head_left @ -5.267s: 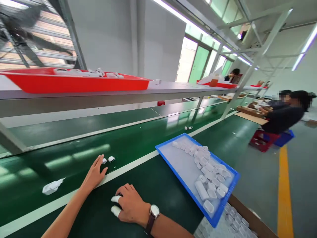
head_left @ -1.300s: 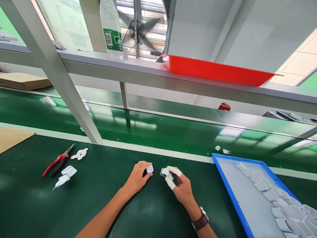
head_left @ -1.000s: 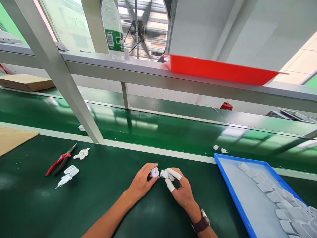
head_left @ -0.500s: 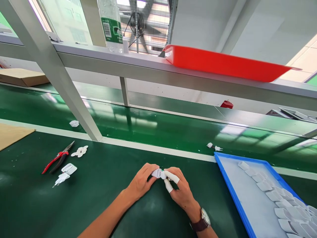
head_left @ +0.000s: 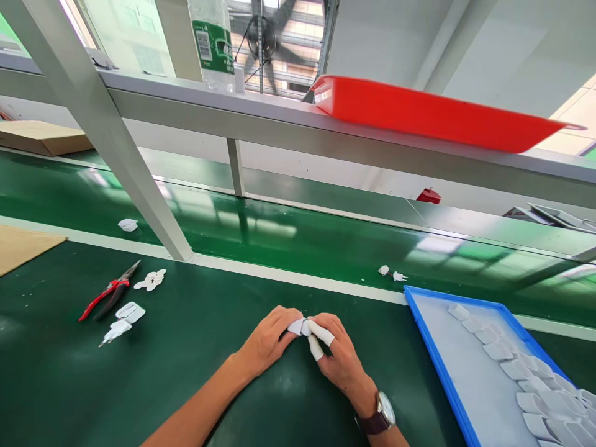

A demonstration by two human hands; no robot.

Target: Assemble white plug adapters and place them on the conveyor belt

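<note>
My left hand (head_left: pixel 270 340) pinches a small white plastic piece (head_left: pixel 296 326) between thumb and fingertips, just above the dark green bench. From the other side my right hand (head_left: pixel 342 354), with white covers on two digits, closes on the right end of the same piece. Fingertips hide part of it, so its exact kind cannot be made out. Off to the left lie red-and-black needle-nose pliers (head_left: pixel 112 292), a white plug-like part (head_left: pixel 114 331) with a rounded white piece beside it, and a small cluster of flat white pieces (head_left: pixel 150 280).
A blue-rimmed tray (head_left: pixel 435 366) with many curved white pieces stands at the right. Beyond the bench runs a shiny green belt (head_left: pixel 279 239) carrying a few white parts. A slanted metal post (head_left: pixel 125 161) and a rail holding a red tray (head_left: pixel 433 115) and a bottle (head_left: pixel 213 53) rise ahead.
White parts on the green belt have shifted left. Both hands stay in nearly the same place, and the white piece between them appears slightly turned. The camera view has shifted slightly.
</note>
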